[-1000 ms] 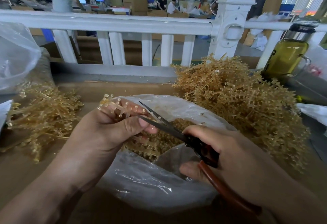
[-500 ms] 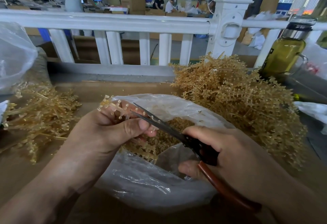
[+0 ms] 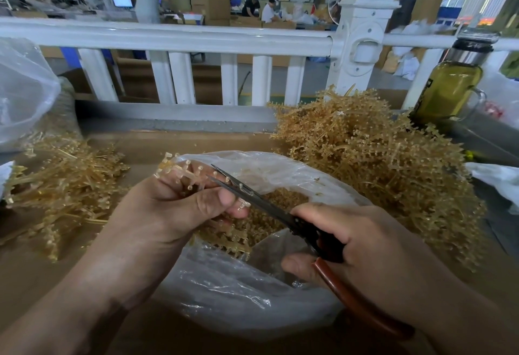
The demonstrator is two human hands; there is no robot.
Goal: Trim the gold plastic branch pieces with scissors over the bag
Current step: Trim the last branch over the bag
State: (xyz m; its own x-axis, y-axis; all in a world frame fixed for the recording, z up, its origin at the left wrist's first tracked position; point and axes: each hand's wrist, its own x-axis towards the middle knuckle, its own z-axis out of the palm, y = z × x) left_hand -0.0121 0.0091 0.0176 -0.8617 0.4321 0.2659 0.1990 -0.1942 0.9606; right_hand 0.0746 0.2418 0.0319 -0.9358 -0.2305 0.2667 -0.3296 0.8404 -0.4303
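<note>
Because your left hand pinches the gold branch piece between thumb and curled fingers right where the scissors bite, the head view suggests the likeliest slip is a nicked thumb. The blades stand slightly parted, with their tips at the piece just beside your fingertips. Your right hand is wrapped round the handles. The piece sits above the bag near its far rim, so a snipped bit could spring past it onto the tabletop. That clear bag holds a heap of gold bits. At right, a capped bottle holds yellow-green liquid. What the second bag, far left, holds cannot be told.
</note>
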